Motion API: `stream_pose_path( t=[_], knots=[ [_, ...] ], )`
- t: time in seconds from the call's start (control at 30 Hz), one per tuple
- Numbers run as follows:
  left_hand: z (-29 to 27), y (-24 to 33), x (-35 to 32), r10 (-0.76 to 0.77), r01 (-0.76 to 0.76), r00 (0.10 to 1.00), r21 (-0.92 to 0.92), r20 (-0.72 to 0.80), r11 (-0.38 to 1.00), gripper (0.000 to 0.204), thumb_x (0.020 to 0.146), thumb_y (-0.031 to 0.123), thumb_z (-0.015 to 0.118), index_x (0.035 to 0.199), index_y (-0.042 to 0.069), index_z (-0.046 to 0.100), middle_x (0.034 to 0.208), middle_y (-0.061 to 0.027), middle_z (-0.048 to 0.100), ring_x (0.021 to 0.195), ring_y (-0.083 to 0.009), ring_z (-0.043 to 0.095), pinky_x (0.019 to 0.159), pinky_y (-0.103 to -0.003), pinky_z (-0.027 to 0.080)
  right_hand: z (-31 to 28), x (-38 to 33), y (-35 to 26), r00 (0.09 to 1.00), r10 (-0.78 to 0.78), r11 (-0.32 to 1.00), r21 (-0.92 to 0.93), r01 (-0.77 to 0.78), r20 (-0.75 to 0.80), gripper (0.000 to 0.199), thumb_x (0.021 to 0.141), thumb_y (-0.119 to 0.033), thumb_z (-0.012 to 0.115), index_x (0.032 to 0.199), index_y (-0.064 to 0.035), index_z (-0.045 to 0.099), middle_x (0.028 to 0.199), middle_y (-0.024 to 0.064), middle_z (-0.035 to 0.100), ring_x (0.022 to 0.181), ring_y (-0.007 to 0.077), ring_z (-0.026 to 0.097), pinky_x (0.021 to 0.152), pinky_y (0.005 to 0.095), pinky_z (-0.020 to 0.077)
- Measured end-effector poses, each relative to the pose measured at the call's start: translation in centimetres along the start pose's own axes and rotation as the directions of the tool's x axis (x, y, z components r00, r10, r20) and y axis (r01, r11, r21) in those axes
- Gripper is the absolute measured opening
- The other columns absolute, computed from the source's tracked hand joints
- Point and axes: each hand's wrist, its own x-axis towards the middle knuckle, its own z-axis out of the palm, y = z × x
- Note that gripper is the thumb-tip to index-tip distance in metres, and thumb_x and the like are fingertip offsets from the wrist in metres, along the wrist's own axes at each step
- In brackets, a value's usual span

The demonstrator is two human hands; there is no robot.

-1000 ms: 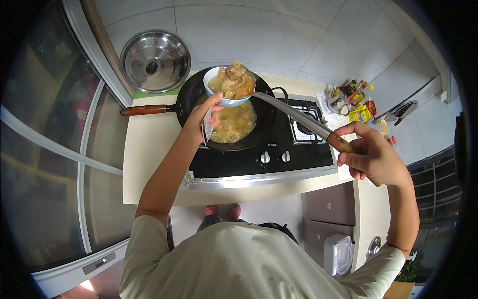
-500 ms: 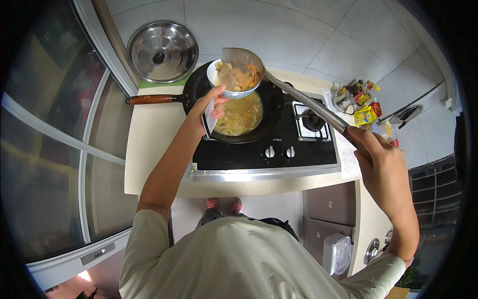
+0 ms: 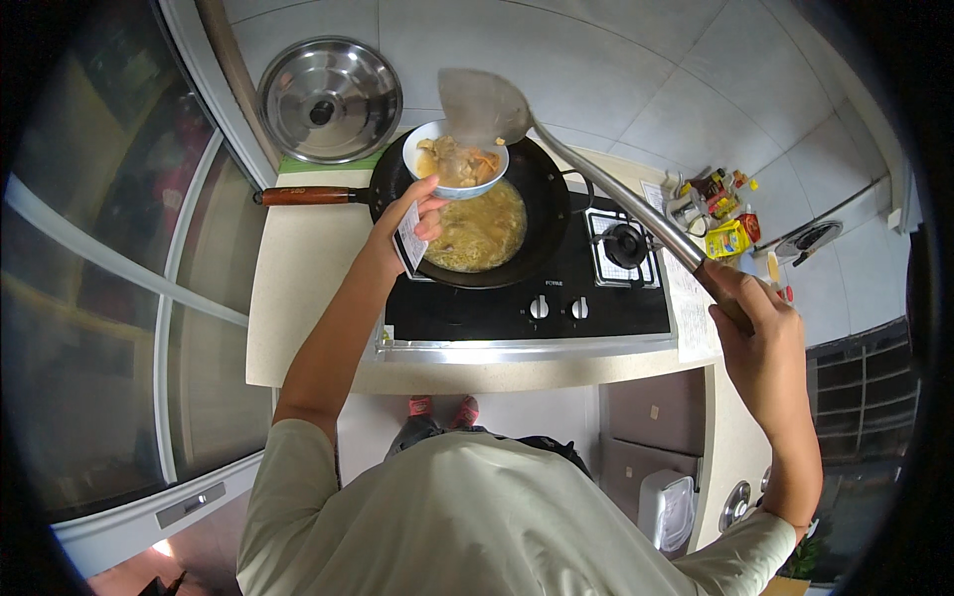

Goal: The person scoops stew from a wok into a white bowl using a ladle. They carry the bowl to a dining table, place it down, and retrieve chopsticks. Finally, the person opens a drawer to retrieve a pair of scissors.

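My left hand (image 3: 412, 223) holds a white-and-blue bowl (image 3: 471, 191) over the far part of a black wok (image 3: 543, 238). Cooked pieces of food, some orange, sit in the bowl. By the left palm shows a small white printed rectangle (image 3: 408, 241); how it is held is unclear. My right hand (image 3: 757, 333) is closed round the handle of a long metal wok spatula (image 3: 484, 104). Its blade stands raised and tilted just above the bowl's far rim, with steam around it. Yellowish broth with pale strands (image 3: 477, 233) fills the bottom of the wok.
A steel lid (image 3: 333, 99) leans against the wall at back left. The wok's wooden handle (image 3: 310, 196) points left. On the black gas hob (image 3: 447, 313), a second burner (image 3: 624, 245) lies to the right. Seasoning packets and bottles (image 3: 728, 236) stand at the counter's far right.
The spatula blade has lifted and tipped up from the bowl; orange food seen at the blade before now shows in the bowl. The bowl has shifted slightly left.
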Motion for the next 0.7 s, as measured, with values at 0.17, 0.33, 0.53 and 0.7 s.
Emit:
stream_pose_path(
  t=[0.17, 0.33, 0.53, 0.7],
  knots=[
    [-1.8, -0.2, -0.2, 0.058, -0.058, 0.998, 0.008, -0.008, 0.998, 0.059, 0.08, 0.024, 0.06, 0.113, -0.018, 0.033, 0.081, -0.0092, 0.051, 0.043, -0.0061, 0.036, 0.045, -0.021, 0.029, 1.5, 1.1, 1.9, 1.0, 0.022, 0.899, 0.437, -0.015, -0.01, 0.032, 0.072, 0.01, 0.057, 0.103, 0.0009, 0.052, 0.092, 0.0167, 0.061, 0.087, 0.0189, 0.061, 0.074, 0.0258, 0.0446],
    [-1.9, 0.6, -0.8, 0.049, -0.045, 0.998, 0.09, -0.039, 0.995, 0.069, 0.079, 0.024, 0.061, 0.117, -0.021, 0.025, 0.078, -0.0086, 0.049, 0.043, -0.0062, 0.036, 0.047, -0.021, 0.029, 1.8, 1.7, 0.8, 0.997, -0.043, 0.996, 0.077, 0.049, -0.07, 0.037, 0.07, 0.008, 0.058, 0.104, -0.0054, 0.054, 0.086, 0.0166, 0.06, 0.074, 0.0267, 0.062, 0.065, 0.0295, 0.0473],
    [-1.9, 1.0, -1.5, 0.067, -0.065, 0.997, 0.047, -0.044, 0.997, 0.043, 0.081, 0.022, 0.058, 0.104, -0.009, 0.039, 0.073, -0.0061, 0.047, 0.041, -0.0063, 0.035, 0.044, -0.021, 0.029, 2.9, 2.0, 0.8, 0.984, -0.172, 0.955, 0.237, 0.176, -0.037, 0.032, 0.074, 0.005, 0.058, 0.104, -0.0042, 0.054, 0.075, 0.0098, 0.059, 0.063, 0.0177, 0.06, 0.054, 0.0287, 0.0435],
    [-3.7, 2.2, -4.0, 0.067, -0.067, 0.998, 0.002, -0.022, 0.998, 0.022, 0.079, 0.02, 0.06, 0.084, -0.001, 0.053, 0.061, -0.0018, 0.047, 0.04, -0.0076, 0.035, 0.042, -0.022, 0.028, 2.4, 4.3, 2.3, 0.945, 0.076, 0.756, 0.599, -0.263, 0.319, 0.037, 0.077, 0.002, 0.057, 0.111, -0.0046, 0.045, 0.057, 0.0021, 0.049, 0.047, 0.0057, 0.042, 0.044, 0.0219, 0.0303]
  ],
)
